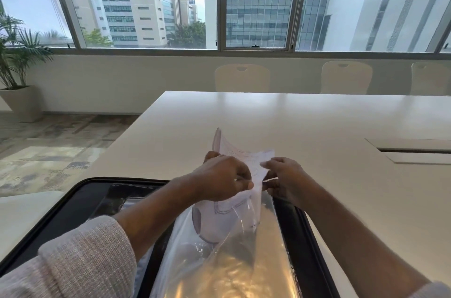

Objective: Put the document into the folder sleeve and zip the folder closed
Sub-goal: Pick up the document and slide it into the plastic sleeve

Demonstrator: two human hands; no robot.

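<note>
A black zip folder (80, 202) lies open on the white table in front of me. A clear plastic sleeve (219, 256) rises from its right half, glossy and lifted off the page. The white document (244, 156), curled and printed with faint lines, stands partly inside the sleeve's top, its lower end visible through the plastic. My left hand (222, 178) grips the document and the sleeve's edge from the left. My right hand (283, 178) pinches the paper's right edge close to the sleeve mouth.
The white table (317, 122) stretches ahead, with a cable hatch (412, 150) at the right. Cream chairs (241, 78) line its far side under the windows. A potted palm (17, 63) stands on the floor at the far left.
</note>
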